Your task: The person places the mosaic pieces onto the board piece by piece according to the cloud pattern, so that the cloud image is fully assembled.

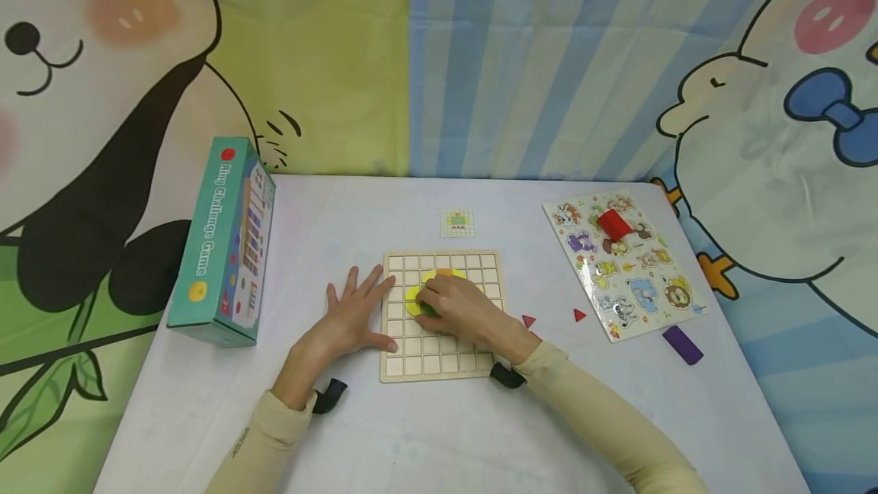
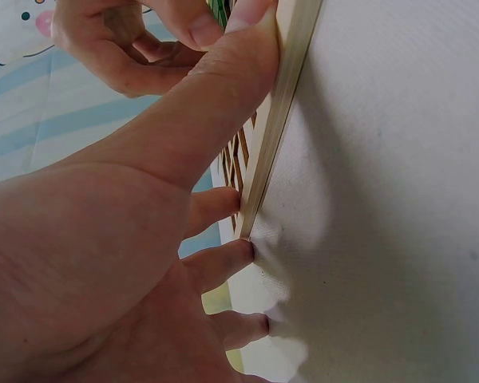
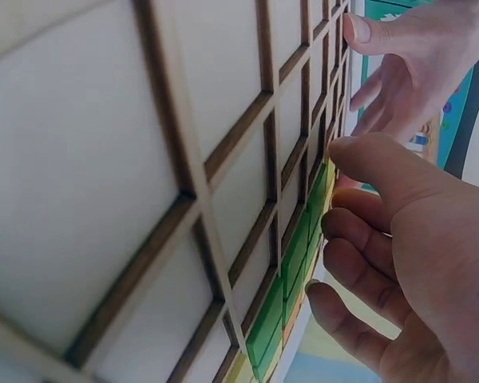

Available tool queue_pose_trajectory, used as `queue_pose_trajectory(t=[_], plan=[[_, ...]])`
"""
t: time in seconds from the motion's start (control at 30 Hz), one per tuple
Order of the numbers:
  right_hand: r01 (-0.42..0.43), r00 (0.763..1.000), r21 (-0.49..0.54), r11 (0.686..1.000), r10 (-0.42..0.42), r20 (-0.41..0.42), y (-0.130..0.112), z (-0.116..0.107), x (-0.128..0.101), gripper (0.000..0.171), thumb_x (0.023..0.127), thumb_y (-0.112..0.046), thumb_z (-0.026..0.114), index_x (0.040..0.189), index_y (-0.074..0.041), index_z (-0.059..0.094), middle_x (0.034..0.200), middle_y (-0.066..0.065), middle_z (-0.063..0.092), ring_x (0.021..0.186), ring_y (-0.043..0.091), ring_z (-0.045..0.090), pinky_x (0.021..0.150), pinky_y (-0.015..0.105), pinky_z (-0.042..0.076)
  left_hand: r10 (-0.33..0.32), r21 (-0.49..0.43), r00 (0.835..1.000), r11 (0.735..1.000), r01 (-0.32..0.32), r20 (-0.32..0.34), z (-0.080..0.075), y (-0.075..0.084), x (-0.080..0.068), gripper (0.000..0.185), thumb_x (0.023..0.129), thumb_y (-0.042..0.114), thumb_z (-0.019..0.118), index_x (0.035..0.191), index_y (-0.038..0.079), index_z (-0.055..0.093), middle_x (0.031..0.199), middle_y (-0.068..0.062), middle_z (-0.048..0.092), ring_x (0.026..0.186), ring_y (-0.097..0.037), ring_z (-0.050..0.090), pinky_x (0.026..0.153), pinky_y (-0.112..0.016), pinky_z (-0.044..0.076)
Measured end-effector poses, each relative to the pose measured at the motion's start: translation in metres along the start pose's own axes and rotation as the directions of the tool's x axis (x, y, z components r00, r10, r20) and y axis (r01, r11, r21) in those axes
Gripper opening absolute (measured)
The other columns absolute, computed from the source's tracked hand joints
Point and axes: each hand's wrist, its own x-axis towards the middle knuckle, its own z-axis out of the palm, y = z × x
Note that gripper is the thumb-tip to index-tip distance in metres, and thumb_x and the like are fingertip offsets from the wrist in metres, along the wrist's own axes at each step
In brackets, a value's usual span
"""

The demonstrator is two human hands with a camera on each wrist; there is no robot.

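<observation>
A wooden grid board (image 1: 442, 357) lies flat in the middle of the table. My left hand (image 1: 353, 315) rests flat beside its left edge with the fingers spread, and the thumb (image 2: 223, 80) presses against the board's rim (image 2: 283, 104). My right hand (image 1: 456, 307) is on the board with its fingers curled. The fingertips (image 3: 335, 227) and thumb close on green tiles (image 3: 295, 263) set in the grid. Yellow (image 1: 413, 299) and orange (image 1: 444, 273) pieces show around that hand. What lies under the palm is hidden.
A teal game box (image 1: 222, 246) stands at the left. A small pattern card (image 1: 457, 222) lies behind the board. At the right are two red triangles (image 1: 579, 315), an animal puzzle (image 1: 624, 280) with a red block (image 1: 613, 224) on it, and a purple block (image 1: 682, 344).
</observation>
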Motion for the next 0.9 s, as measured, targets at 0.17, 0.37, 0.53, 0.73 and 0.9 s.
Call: queue_pose_trajectory(t=[0.17, 0.37, 0.53, 0.73, 0.9], plan=[[-0.003, 0.996, 0.013, 1.0, 0.004, -0.094, 0.009, -0.006, -0.012, 0.024, 0.087, -0.031, 0.081, 0.1, -0.012, 0.075, 0.086, -0.004, 0.065, 0.074, 0.01, 0.055, 0.071, 0.028, 0.052, -0.011, -0.006, 1.0, 1.0, 0.011, 0.005, 0.0, 0.001, 0.0, 0.118, 0.066, 0.042, 0.093, 0.161, 0.013, 0.029, 0.171, -0.015, 0.008, 0.154, -0.053, -0.008, 0.11, -0.082, -0.007], [-0.085, 0.988, 0.028, 0.996, 0.088, -0.123, 0.026, -0.016, -0.041, 0.024, 0.084, -0.027, 0.083, 0.1, -0.01, 0.076, 0.086, -0.002, 0.066, 0.076, 0.012, 0.057, 0.069, 0.029, 0.052, -0.026, -0.013, 1.0, 1.0, 0.026, 0.006, 0.001, 0.002, 0.001, 0.12, 0.064, 0.041, 0.094, 0.161, 0.013, 0.029, 0.171, -0.015, 0.008, 0.154, -0.052, -0.009, 0.11, -0.081, -0.008], [-0.17, 0.977, 0.039, 0.985, 0.174, -0.12, 0.044, -0.03, -0.069, 0.026, 0.083, -0.024, 0.084, 0.102, -0.008, 0.077, 0.091, 0.002, 0.07, 0.08, 0.014, 0.062, 0.071, 0.031, 0.054, -0.027, 0.0, 1.0, 1.0, 0.027, 0.007, 0.002, 0.001, 0.002, 0.12, 0.065, 0.042, 0.094, 0.161, 0.013, 0.028, 0.172, -0.015, 0.007, 0.154, -0.052, -0.01, 0.11, -0.082, -0.008], [-0.258, 0.962, 0.019, 0.966, 0.259, -0.089, 0.058, -0.044, -0.103, 0.027, 0.083, -0.024, 0.085, 0.103, -0.008, 0.076, 0.09, 0.001, 0.069, 0.081, 0.014, 0.062, 0.071, 0.033, 0.054, -0.024, 0.001, 1.0, 1.0, 0.024, 0.007, 0.002, 0.0, 0.001, 0.12, 0.065, 0.042, 0.094, 0.161, 0.013, 0.028, 0.171, -0.015, 0.008, 0.154, -0.052, -0.009, 0.11, -0.082, -0.008], [-0.306, 0.951, 0.014, 0.952, 0.306, -0.038, 0.061, -0.047, -0.128, 0.024, 0.083, -0.021, 0.084, 0.103, -0.01, 0.078, 0.093, 0.001, 0.07, 0.083, 0.014, 0.063, 0.071, 0.031, 0.055, -0.019, 0.004, 1.0, 1.0, 0.019, 0.007, 0.002, 0.0, 0.002, 0.12, 0.065, 0.042, 0.093, 0.161, 0.013, 0.028, 0.171, -0.016, 0.008, 0.153, -0.053, -0.009, 0.109, -0.082, -0.008]])
